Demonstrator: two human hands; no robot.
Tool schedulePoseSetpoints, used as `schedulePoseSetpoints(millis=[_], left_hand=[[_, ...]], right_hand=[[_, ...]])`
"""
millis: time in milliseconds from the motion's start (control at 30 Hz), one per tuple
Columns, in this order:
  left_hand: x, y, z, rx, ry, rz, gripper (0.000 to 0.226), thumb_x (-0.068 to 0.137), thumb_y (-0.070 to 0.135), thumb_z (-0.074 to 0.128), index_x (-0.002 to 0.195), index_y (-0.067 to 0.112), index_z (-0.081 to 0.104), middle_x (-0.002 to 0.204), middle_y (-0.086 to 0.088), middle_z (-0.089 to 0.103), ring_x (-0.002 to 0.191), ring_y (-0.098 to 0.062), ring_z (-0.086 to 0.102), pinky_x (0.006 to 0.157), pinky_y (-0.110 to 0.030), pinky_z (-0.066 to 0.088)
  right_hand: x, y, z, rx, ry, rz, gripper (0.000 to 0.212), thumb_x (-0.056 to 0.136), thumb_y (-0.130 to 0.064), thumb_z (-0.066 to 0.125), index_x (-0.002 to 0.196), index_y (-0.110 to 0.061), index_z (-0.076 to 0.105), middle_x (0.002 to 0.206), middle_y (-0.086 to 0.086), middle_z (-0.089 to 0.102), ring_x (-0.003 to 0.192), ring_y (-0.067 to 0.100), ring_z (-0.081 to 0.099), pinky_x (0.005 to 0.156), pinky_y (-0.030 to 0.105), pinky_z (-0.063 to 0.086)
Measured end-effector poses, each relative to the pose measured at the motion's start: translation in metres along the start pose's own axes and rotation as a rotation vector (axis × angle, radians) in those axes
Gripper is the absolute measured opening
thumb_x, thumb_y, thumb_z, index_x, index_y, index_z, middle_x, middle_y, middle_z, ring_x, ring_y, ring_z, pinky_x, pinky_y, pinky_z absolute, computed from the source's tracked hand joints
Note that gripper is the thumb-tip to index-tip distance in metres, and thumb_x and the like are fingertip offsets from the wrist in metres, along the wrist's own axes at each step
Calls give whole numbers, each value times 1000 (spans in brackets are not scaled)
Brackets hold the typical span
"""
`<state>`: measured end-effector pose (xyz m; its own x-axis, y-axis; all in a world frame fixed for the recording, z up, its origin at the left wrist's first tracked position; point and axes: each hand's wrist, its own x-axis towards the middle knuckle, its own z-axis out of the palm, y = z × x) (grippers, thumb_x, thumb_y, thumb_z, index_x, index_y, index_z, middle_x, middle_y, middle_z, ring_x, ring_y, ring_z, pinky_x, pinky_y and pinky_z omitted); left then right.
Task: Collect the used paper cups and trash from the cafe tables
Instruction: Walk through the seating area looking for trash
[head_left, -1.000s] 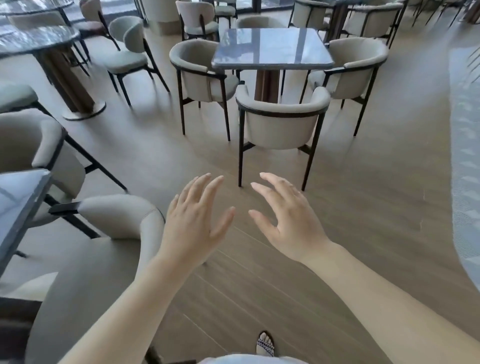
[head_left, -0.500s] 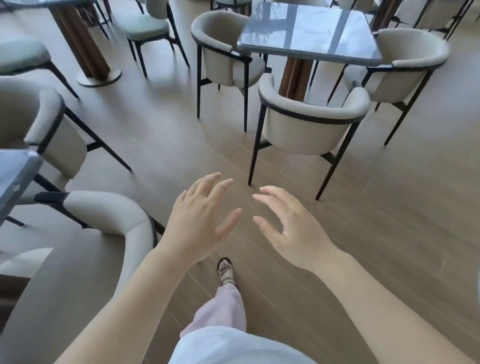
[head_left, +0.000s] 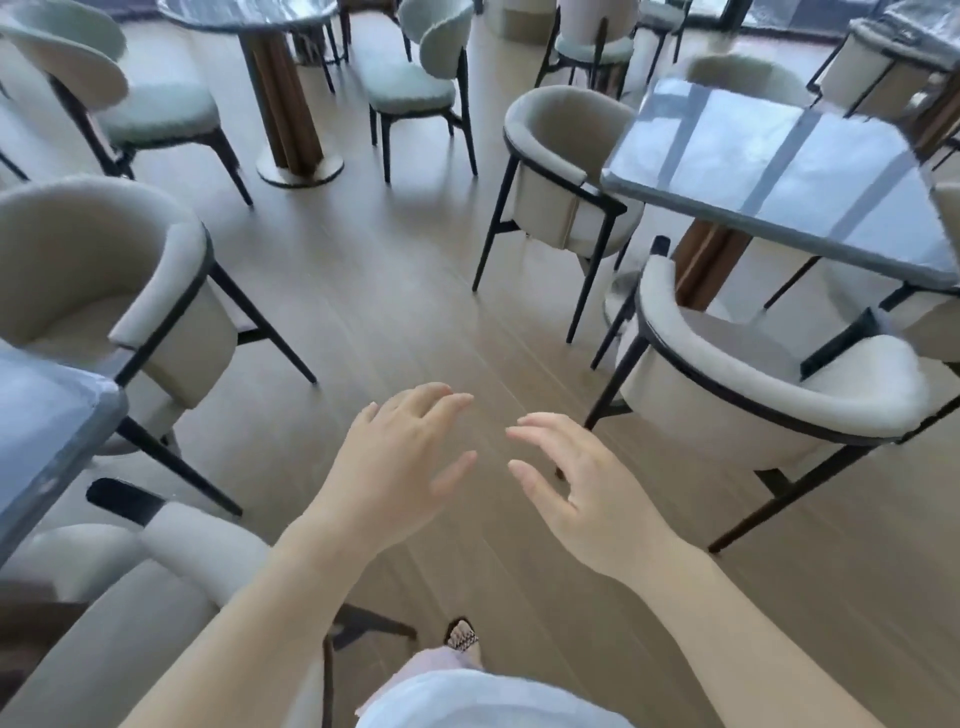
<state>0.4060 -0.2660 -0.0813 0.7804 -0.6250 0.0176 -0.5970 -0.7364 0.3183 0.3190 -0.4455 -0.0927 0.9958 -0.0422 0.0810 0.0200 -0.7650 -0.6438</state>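
Both hands hover over the wooden floor (head_left: 395, 312) holding nothing: the left hand (head_left: 395, 467) has its fingers (head_left: 441, 402) spread and relaxed, the right hand (head_left: 582, 493) has its own loosely bent, and the fingertips are near but apart. Behind the fingers a sandalled foot (head_left: 462, 635) rests on the floor; left of them a grey desk corner (head_left: 47, 415) juts in, and right of them a beige chair (head_left: 769, 395) sits tucked at a square grey desk (head_left: 789, 176). Farther ahead and left stands a round desk (head_left: 249, 10) on a wooden pedestal, with green-seated chairs (head_left: 410, 88) around it.

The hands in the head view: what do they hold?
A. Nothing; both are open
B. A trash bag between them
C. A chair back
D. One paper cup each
A: the left hand and the right hand show spread, empty fingers above the wooden floor.
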Motion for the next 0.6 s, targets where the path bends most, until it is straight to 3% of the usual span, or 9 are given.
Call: schedulePoseSetpoints(millis=[300, 600], left_hand=[[87, -67, -34, -20, 11, -148, 49, 88, 48, 47, 134, 34, 38, 140, 11, 39, 129, -13, 38, 105, -43, 34], [252, -104, -29, -53, 5, -163, 51, 89, 47, 47, 136, 31, 36, 142, 10, 37, 132, -11, 33, 106, -40, 32]], right_hand=[[164, 14, 11, 60, -152, -94, 36, 92, -40, 45, 123, -23, 53, 130, -9, 47, 123, 2, 39, 100, 16, 28], [320, 80, -6, 83, -160, -115, 34, 92, -35, 49, 121, -19, 55, 128, -5, 49, 122, 5, 42, 102, 21, 31]])
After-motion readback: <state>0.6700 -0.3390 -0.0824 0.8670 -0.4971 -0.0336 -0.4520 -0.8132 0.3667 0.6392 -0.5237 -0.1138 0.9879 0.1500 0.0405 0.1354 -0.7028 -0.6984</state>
